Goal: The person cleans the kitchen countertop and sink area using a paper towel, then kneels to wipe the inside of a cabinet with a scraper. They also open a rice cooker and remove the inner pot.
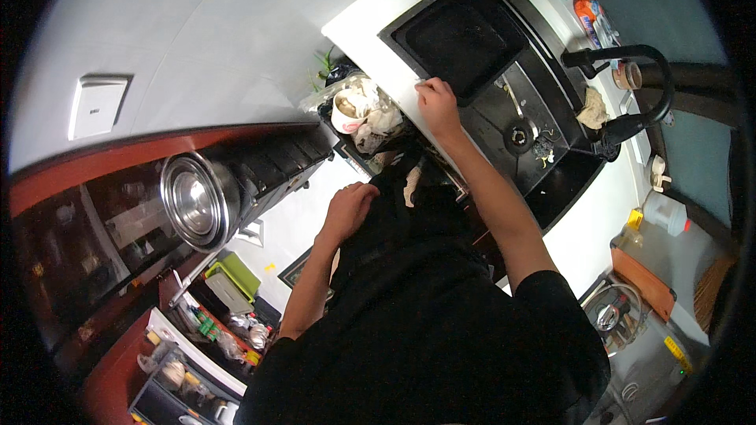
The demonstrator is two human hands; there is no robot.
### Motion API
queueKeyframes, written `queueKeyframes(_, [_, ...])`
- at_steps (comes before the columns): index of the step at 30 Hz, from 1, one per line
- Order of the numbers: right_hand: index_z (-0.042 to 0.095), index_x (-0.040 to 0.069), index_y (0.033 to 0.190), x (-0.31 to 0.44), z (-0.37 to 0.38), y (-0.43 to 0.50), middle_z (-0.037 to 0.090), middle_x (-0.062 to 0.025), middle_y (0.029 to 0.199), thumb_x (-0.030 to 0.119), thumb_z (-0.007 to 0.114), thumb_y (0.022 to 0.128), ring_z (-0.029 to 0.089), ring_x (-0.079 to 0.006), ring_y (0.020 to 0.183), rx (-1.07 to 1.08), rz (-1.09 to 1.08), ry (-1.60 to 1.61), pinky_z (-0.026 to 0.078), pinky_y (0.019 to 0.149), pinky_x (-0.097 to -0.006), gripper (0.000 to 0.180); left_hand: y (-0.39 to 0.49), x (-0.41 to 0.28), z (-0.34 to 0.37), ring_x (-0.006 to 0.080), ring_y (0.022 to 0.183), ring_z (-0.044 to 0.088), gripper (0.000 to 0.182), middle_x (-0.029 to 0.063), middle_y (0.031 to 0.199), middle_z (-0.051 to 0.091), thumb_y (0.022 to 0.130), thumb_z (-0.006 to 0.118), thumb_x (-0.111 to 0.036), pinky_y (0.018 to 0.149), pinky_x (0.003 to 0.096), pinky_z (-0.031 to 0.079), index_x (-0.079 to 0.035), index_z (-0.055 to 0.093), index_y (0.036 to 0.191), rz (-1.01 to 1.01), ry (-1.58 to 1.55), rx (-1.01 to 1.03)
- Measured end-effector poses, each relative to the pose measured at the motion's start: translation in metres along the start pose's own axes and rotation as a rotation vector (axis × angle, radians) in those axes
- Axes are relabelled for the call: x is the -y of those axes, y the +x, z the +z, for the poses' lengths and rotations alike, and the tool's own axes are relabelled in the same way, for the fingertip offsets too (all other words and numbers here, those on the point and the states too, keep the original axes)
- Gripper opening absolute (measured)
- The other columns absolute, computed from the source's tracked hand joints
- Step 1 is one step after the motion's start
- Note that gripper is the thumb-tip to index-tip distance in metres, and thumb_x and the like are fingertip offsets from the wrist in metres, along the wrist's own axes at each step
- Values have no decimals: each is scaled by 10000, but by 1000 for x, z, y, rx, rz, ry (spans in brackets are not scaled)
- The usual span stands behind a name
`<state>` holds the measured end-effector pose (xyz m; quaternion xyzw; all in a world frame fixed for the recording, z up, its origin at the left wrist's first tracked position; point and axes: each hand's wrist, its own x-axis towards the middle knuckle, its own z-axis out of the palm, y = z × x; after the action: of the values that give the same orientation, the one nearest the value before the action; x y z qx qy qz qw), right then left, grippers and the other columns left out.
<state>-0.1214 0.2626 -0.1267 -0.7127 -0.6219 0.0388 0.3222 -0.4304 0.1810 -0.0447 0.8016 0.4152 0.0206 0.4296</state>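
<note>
My right hand [437, 107] is over the white counter edge [397, 79] beside the black sink, its fingers curled together; whether they pinch something small cannot be seen. Left of my black shirt is my left hand [349, 211], back up, with fingers bent and their tips hidden. Between the hands and farther off, a waste bag [384, 121] holds a white paper cup [347, 113] and crumpled wrappings. The sink [520, 94] has a black basin tray [463, 32] at its far end, and a drain [519, 135] with food scraps and a dark mesh scourer [542, 146] beside it.
A black faucet [641, 53] arches over the sink's right side, near a beige cloth [592, 109]. Stacked steel bowls [198, 200] stand at left on a dark cabinet. An orange cutting board [642, 283] and a clear plastic jug [664, 212] lie at lower right.
</note>
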Motion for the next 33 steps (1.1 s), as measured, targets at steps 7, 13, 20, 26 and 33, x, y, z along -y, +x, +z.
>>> queueKeyframes(7, [787,29,1007,53,20,-5,710,-126,994,-8,715,835,684,-346,954,162,6,272,568,859,-448,190,-12,6,9,368,962,679,163,141,999,711,949,622,-93,853,479,536,-95,713,1084,-7,-28,-69])
queueKeyframes(13, [778,20,1004,58,-10,-25,716,-141,955,-23,689,866,694,-321,891,100,30,461,557,784,-389,169,-11,6,7,353,992,684,138,123,1026,710,956,631,-70,863,458,542,-90,702,1073,-44,-16,-72])
queueKeyframes(20, [765,30,1078,11,-25,-15,691,-134,1068,15,669,895,665,-340,1027,158,241,283,549,893,-436,207,-2,7,15,350,1009,687,135,113,1048,716,972,630,-80,868,454,539,-94,695,1089,-5,10,-33])
queueKeyframes(26, [762,-3,962,42,27,-20,710,-145,977,-13,670,850,676,-344,961,184,-25,186,554,884,-446,146,11,-4,9,356,1007,682,124,121,1046,714,975,626,-82,866,458,536,-90,696,1077,52,29,9])
queueKeyframes(33, [762,31,966,75,-15,-30,728,-133,976,-2,681,869,691,-321,970,142,39,410,555,854,-417,131,7,-5,2,367,952,681,150,140,988,700,929,624,-75,836,478,540,-78,700,1059,44,-3,-75])
